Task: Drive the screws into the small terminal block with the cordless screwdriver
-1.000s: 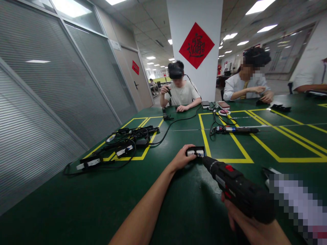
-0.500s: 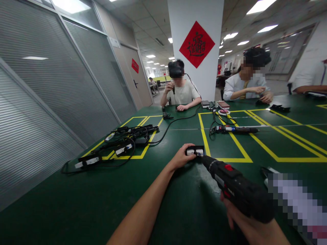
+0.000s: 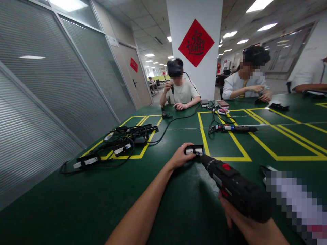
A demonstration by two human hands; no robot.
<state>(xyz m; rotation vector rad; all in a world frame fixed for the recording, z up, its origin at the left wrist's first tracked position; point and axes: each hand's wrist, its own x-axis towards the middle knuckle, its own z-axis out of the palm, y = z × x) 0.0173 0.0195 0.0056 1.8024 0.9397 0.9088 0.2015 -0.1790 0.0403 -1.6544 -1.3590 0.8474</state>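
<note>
My right hand is wrapped round the grip of a black cordless drill with red buttons. The drill's chuck points away from me and to the left, its tip close to a small black case with white parts inside. Whether the bit touches the case I cannot tell. My left hand grips the left end of that case on the green table, thumb in front and fingers behind. A small blue bit of something shows in the case by the drill's tip.
Black cables and adapters lie in a heap at the left, with black-and-white devices nearby. Beyond the drill lies a pen-like electric screwdriver. Yellow tape marks the table. Two people work across it. A blurred-out object lies at right.
The view has shifted very slightly. Both hands, the drill and the case keep the same positions relative to one another.
</note>
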